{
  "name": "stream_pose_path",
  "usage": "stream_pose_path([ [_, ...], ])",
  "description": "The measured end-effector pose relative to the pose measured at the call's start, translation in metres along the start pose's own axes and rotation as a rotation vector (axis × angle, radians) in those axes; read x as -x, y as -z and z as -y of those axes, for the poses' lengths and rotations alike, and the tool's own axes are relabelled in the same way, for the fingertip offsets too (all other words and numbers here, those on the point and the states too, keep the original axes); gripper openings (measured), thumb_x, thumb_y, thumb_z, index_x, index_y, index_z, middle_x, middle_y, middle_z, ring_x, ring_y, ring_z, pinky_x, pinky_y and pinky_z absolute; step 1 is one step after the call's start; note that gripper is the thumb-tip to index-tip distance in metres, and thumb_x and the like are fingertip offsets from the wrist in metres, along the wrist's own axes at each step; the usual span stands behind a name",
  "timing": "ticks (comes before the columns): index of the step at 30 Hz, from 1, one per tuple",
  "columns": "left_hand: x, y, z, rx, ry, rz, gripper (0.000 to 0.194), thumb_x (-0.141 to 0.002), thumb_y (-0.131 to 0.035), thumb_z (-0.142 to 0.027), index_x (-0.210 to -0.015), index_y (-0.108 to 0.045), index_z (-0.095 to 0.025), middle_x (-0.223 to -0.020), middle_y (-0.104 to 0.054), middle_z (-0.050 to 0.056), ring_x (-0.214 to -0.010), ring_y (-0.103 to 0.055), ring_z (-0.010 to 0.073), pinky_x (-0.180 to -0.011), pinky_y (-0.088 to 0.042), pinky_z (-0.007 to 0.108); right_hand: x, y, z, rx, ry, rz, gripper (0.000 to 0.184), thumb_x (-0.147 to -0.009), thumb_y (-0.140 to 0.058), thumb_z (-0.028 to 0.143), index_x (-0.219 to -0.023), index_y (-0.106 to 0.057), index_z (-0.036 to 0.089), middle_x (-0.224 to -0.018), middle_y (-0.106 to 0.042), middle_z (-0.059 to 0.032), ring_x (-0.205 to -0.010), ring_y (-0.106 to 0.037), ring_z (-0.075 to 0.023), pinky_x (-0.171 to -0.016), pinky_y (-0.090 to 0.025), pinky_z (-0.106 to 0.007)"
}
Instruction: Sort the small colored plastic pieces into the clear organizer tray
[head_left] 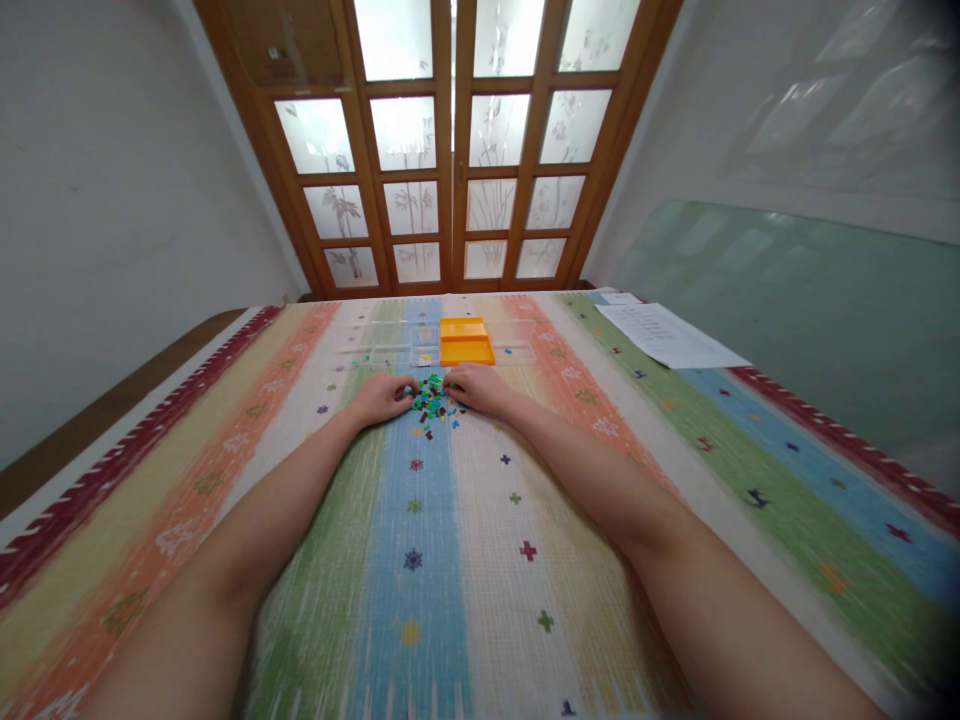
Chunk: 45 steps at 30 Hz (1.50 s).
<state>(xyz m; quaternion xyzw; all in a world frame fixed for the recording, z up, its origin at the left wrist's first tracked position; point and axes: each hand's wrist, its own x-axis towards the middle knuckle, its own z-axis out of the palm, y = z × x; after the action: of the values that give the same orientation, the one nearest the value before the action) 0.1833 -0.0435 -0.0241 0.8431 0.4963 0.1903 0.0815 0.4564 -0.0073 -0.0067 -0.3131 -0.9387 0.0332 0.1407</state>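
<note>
A loose pile of small green, blue, dark red and yellow pieces (432,404) lies on the striped tablecloth in front of me. At its left edge is my left hand (381,399), fingers curled and fingertips pressed together against the pieces. My right hand (478,388) reaches in from the other side, its fingers bent down and closed at the pile's right edge. Whatever either hand pinches is too small or hidden to name. Just beyond the hands sits an orange two-part tray (466,352), between clear plastic compartments (390,335) that hold a few small coloured pieces.
White printed paper (667,335) lies at the far right of the table. The striped tablecloth (495,600) covers the tabletop. A pale green glass panel (810,300) leans by the right wall, and wooden doors (452,150) with frosted panes stand behind the table.
</note>
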Motion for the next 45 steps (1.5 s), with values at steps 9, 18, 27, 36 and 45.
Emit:
stream_pose_path([
  [9,0.000,0.001,0.004,0.092,0.008,0.023,0.027,-0.089,-0.059,-0.038,-0.101,-0.077,-0.022,-0.060,-0.052,-0.004,-0.059,-0.049,0.0140,-0.062,-0.031,0.026,0.001,-0.003,0.001,0.049,0.018,-0.030,0.021,-0.101,-0.056,0.028,-0.099,-0.075,0.019,-0.098,-0.074,-0.0078,-0.089,-0.062,-0.0198,-0.075,-0.036,-0.028],
  [18,-0.021,0.011,0.014,0.124,0.146,-0.228,0.031,-0.089,-0.059,-0.041,-0.103,-0.077,-0.020,-0.061,-0.048,-0.004,-0.060,-0.046,0.0140,-0.060,-0.031,0.026,0.000,-0.009,-0.002,0.042,0.034,-0.045,0.022,-0.102,-0.055,0.027,-0.096,-0.073,0.018,-0.096,-0.073,-0.0076,-0.090,-0.061,-0.0192,-0.077,-0.036,-0.028],
  [27,-0.047,0.016,0.043,-0.036,0.414,-0.375,0.032,-0.091,-0.058,-0.045,-0.101,-0.077,-0.021,-0.073,-0.066,0.002,-0.071,-0.059,0.0191,-0.063,-0.034,0.028,0.000,-0.012,-0.004,0.025,0.051,-0.077,0.018,-0.101,-0.057,0.026,-0.100,-0.074,0.019,-0.098,-0.073,-0.0071,-0.089,-0.060,-0.0191,-0.077,-0.036,-0.028],
  [36,-0.034,0.012,0.036,-0.149,0.492,-0.347,0.033,-0.095,-0.056,-0.048,-0.105,-0.076,-0.023,-0.082,-0.072,0.005,-0.078,-0.065,0.0228,-0.065,-0.036,0.029,-0.002,-0.004,-0.003,-0.056,0.034,-0.063,0.018,-0.098,-0.057,0.019,-0.101,-0.074,0.018,-0.100,-0.071,-0.0080,-0.095,-0.060,-0.0193,-0.084,-0.039,-0.028],
  [45,-0.026,0.014,0.031,-0.170,0.460,-0.308,0.033,-0.095,-0.054,-0.047,-0.105,-0.076,-0.024,-0.081,-0.071,0.004,-0.077,-0.065,0.0220,-0.065,-0.036,0.028,0.003,0.014,-0.011,-0.144,0.098,0.039,0.014,-0.089,-0.064,0.018,-0.099,-0.074,0.018,-0.099,-0.067,-0.0068,-0.092,-0.058,-0.0191,-0.082,-0.041,-0.028],
])
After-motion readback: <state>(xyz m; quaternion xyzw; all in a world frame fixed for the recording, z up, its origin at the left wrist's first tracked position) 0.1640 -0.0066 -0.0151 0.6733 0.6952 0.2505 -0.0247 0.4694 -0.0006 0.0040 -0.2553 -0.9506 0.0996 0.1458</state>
